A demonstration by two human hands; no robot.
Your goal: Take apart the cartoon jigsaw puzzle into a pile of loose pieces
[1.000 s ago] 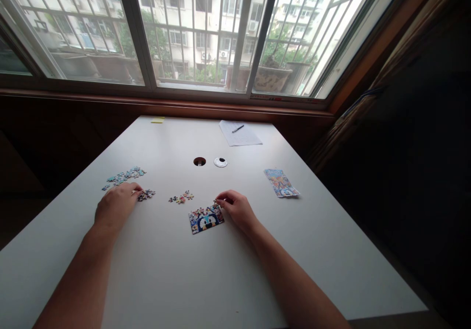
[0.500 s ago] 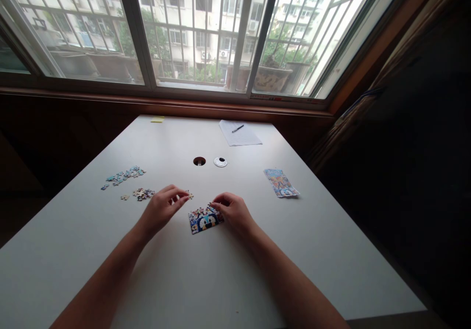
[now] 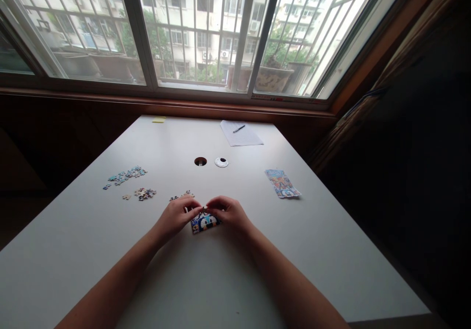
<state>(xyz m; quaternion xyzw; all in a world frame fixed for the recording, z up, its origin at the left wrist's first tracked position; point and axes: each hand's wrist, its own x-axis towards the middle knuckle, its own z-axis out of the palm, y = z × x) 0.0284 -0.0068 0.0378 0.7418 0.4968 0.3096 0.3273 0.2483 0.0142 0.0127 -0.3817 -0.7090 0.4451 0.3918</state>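
Observation:
A small, partly joined jigsaw puzzle with a blue cartoon picture lies on the white table in front of me. My left hand and my right hand meet fingertip to fingertip over its far edge, both pinched. Whatever is between the fingers is too small to make out. A few loose pieces lie just beyond my left hand. Two more heaps of loose pieces and bluish pieces sit further left.
A colourful printed puzzle bag lies at the right. Toward the window are a cable hole, its white cap, a sheet of paper with a pen and a yellow sticky pad. Dark wall panels flank the table.
My left hand has travelled from the left heap of pieces rightward to the puzzle. My right hand slid slightly left, so both hands now meet over the puzzle's far edge.

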